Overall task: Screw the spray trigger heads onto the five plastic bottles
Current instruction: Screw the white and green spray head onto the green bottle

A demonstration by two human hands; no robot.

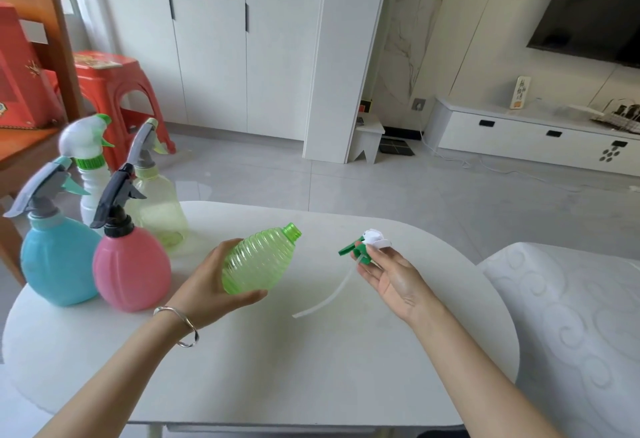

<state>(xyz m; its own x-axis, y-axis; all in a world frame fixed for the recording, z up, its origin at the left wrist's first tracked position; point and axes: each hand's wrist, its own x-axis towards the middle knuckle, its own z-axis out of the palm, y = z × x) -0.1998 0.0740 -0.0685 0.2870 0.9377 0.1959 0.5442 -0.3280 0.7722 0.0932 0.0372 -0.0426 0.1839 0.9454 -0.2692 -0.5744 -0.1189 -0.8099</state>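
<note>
My left hand [214, 285] grips a ribbed green bottle [259, 261], tilted with its open threaded neck pointing up and to the right. My right hand [388, 278] holds a white and green spray trigger head [367, 243] by its collar, fingers partly spread; its long white dip tube [325, 299] hangs down to the left toward the white table [311, 368]. The head is apart from the bottle's neck, to its right. At the table's left stand a blue bottle [55, 261], a pink bottle [131, 268], a pale yellow bottle [156, 209] and a white bottle [91, 178], each with a trigger head on.
A red plastic stool [114, 88] and a wooden chair [20, 153] stand behind the bottles at left. A white patterned sofa arm [571, 316] borders the table on the right. White cabinets and a TV console line the far wall.
</note>
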